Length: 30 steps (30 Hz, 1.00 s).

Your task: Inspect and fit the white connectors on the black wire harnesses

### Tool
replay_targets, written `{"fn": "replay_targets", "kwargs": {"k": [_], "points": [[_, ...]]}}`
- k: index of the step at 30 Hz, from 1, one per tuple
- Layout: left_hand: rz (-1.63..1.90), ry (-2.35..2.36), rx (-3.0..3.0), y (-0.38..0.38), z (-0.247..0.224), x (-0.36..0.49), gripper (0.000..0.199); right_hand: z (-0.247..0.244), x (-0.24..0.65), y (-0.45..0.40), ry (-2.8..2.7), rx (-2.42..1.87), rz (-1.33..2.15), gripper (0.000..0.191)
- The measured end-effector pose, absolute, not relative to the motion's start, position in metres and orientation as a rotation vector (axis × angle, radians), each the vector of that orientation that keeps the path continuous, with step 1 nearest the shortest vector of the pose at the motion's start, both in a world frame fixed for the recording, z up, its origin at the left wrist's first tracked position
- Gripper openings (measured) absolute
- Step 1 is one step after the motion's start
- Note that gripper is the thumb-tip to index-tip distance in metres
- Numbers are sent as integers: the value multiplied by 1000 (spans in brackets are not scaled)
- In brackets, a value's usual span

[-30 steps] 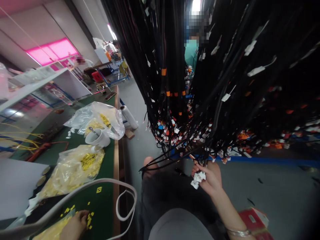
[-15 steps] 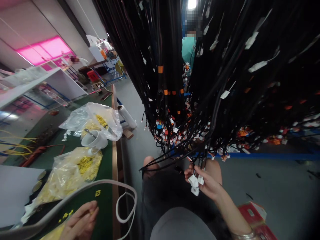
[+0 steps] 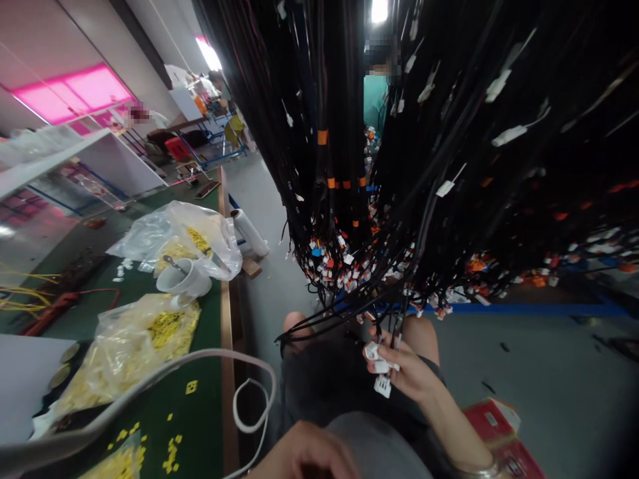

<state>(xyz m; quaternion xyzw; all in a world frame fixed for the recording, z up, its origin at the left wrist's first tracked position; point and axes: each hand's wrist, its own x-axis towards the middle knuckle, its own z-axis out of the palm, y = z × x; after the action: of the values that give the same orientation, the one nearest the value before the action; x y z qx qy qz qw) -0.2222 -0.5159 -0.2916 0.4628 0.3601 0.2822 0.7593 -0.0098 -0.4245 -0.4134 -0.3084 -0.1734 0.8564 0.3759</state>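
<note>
My right hand (image 3: 407,372) is wrapped round several black cables whose white connectors (image 3: 383,386) stick out beside the fingers, over my lap. My left hand (image 3: 312,456) is at the bottom edge of the view, blurred and partly cut off, with its fingers curled; whatever it may hold is hidden. Above hangs a dense mass of black cables (image 3: 344,133) with orange bands and many small white, orange and blue connectors at the lower ends. Small yellow pieces (image 3: 172,456) lie scattered on the green table (image 3: 200,426) to the left.
Plastic bags of yellow pieces (image 3: 170,329) and a white cup (image 3: 184,283) stand on the table. A grey tube (image 3: 200,356) curves across its edge. A red box (image 3: 492,426) lies on the floor at the right. A person (image 3: 375,100) is behind the cables.
My left hand has moved right, from above the table to near my lap. The connectors in my right hand have shifted slightly left, and the view has turned a little.
</note>
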Motion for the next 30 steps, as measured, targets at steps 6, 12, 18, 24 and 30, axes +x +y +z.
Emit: {"fn": "replay_targets", "kwargs": {"k": [6,12,18,24,30], "points": [[982,885,405,-498,-327,-192,20,-414,-24,-429,-278,-812,2133,43],[1034,917,286,-479,-340,-188,20,-411,-31,-433,-166,-790,2163,34],[1072,909,280,-470,-348,-188,22,-415,-35,-436,-117,-792,2142,31],[1044,887,264,-467,-354,-186,22,-417,-37,-437,-119,-761,2144,29],[1041,910,228,-465,-358,-186,24,-418,-36,-436,-113,-788,2130,27]]}}
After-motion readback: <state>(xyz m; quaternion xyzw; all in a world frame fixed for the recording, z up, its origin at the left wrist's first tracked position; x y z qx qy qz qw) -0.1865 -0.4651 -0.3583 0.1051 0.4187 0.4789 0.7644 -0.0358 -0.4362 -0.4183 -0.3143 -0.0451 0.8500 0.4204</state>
